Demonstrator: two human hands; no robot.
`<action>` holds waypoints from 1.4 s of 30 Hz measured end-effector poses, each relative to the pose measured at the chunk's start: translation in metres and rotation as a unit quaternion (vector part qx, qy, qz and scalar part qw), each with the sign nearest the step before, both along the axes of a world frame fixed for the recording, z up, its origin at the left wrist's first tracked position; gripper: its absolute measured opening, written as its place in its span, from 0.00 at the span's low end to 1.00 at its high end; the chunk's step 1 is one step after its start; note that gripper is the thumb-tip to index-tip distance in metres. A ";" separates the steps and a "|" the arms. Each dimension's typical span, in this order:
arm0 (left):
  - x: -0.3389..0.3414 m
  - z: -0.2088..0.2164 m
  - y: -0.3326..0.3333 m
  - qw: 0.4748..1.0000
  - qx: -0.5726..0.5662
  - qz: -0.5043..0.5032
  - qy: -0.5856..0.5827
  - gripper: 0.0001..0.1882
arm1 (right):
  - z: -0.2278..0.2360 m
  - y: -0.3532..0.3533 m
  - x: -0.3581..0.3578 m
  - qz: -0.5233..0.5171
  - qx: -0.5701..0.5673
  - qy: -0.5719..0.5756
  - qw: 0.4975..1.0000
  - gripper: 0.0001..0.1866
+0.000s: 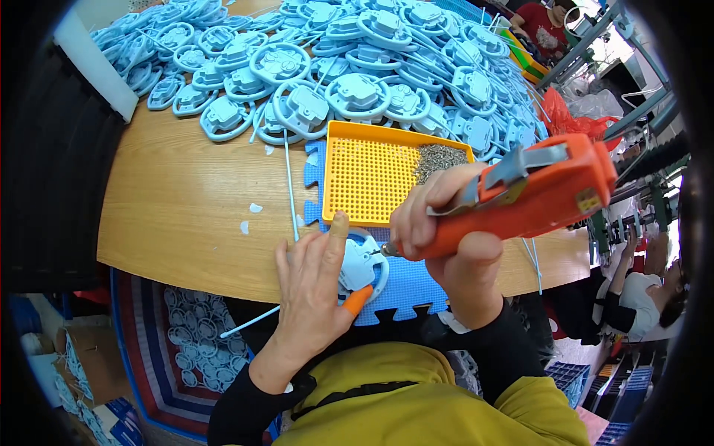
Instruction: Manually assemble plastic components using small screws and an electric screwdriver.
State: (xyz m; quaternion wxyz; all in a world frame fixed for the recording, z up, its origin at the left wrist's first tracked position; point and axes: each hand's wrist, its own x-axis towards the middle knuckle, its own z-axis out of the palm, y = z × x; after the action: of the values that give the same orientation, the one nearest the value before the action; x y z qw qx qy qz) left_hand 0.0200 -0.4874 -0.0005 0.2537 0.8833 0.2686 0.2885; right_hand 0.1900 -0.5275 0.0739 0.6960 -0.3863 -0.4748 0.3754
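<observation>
Yellow tray of metal pieces beside a driver at work

In the head view, a shallow yellow tray point(364, 175) with a pitted floor rests partly on a blue foam mat point(413, 279); small metal pieces point(440, 159), apparently screws, are heaped at its right end. Just below it, a light-blue part point(357, 269) lies on the mat. The left hand point(309, 290) is spread wide, its orange-covered thumb and forefinger against the part. The right hand point(470, 276) is closed around an orange power screwdriver point(513, 204), its bit at the part. Lower left, a striped container point(143, 372) holds many similar pieces point(204, 338). More are piled point(357, 67) across the back of the wooden table point(186, 201).
</observation>
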 end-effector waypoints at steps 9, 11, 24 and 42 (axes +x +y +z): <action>-0.002 0.008 -0.006 1.000 -0.003 0.009 0.021 0.50 | -0.006 -0.006 -0.014 -0.001 -0.008 -0.007 1.000 0.29; -0.004 0.007 -0.005 1.000 0.000 0.007 0.029 0.49 | -0.013 -0.006 -0.011 0.050 -0.021 -0.022 0.998 0.29; -0.056 0.020 0.055 0.976 -0.066 -0.013 0.208 0.49 | 0.012 0.014 0.029 -0.001 0.033 0.048 0.998 0.29; 0.043 0.042 0.317 0.967 0.188 -0.093 0.146 0.30 | -0.001 0.039 0.070 -0.091 0.002 0.045 0.995 0.27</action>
State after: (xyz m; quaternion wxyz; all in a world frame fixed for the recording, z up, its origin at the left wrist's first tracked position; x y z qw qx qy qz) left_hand 0.0632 -0.1702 0.0413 0.0665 0.9688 0.1605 0.1770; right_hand 0.2597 -0.4881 0.0728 0.7486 -0.4092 -0.4066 0.3268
